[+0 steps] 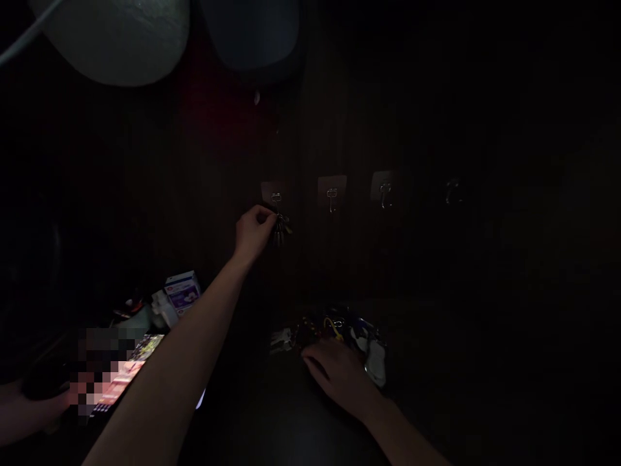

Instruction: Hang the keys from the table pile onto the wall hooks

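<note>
My left hand [254, 232] is raised to a dark upright panel, its thumb and forefinger pinched at the top of a bunch of keys [280, 230]. The keys hang just under the leftmost metal hook [276, 196]; whether their ring sits on it, I cannot tell. My right hand [337, 375] is low at the near edge of a pile of keys and key rings [334, 327], thumb and forefinger drawn together. What those fingers hold, if anything, is lost in the dark. A pale fob [375, 364] lies to the right of that hand, with silver keys [281, 340] to its left.
Further hooks [332, 194] run rightward along the panel. At the lower left, a person's arm [29, 411] reaches in beside a lit screen [123, 382]. Behind it stand a white and purple box [183, 291] and a white bottle [163, 308]. Rounded shapes [121, 39] hang above.
</note>
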The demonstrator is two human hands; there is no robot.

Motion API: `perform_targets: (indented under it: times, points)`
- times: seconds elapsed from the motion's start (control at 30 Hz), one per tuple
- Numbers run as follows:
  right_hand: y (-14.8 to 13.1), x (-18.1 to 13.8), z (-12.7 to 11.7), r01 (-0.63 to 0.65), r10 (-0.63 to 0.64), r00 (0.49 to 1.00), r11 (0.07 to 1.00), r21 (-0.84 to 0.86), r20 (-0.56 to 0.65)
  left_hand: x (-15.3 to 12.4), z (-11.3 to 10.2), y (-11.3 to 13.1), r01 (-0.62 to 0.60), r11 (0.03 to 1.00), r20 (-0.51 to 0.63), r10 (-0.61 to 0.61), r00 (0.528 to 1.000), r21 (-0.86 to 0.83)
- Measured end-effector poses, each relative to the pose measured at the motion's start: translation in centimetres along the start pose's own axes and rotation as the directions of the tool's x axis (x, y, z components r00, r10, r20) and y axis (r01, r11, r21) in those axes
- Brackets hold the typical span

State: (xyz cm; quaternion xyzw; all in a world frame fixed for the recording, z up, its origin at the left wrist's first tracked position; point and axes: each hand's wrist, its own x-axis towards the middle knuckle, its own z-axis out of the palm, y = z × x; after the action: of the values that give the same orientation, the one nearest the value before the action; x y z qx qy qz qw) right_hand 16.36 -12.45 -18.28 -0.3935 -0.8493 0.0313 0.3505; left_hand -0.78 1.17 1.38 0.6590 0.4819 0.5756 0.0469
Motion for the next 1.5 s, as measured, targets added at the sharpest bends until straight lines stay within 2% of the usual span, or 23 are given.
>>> perform_targets:
  times: [0.17,0.47,0.7,1.07,1.37,1.5]
  points:
    - [0.0,0.0,0.0,-0.012,0.012,1.000,1.000,0.008,0.028,-0.4,0.3,0.0,-0.041,0.997,-0.016,0.042,0.999,0.063]
    - [0.1,-0.2,0.1,-0.018,0.017,0.999,1.000,0.013,0.035,-2.3,0.4,-0.3,-0.114,0.993,0.016,0.114,0.993,-0.003]
    - [0.0,-0.2,0.3,-0.002,0.002,1.000,1.000,0.003,0.019,-4.0,0.5,-1.1,-0.182,0.983,-0.007,0.183,0.983,0.022]
    - [0.1,-0.3,0.5,0.019,-0.019,1.000,0.999,0.029,-0.003,-8.2,0.2,-3.7,-0.037,0.999,0.104,0.038,0.994,-0.013]
    - [0.0,-0.2,0.8,0.030,-0.030,0.999,1.000,-0.004,0.016,-13.2,-0.4,-7.1,0.120,0.993,0.188,-0.122,0.975,0.020]
    - [0.0,-0.1,0.7,0.034,-0.034,0.998,0.999,-0.012,0.047,-15.5,-0.7,-8.1,0.152,0.988,0.235,-0.149,0.961,0.006]
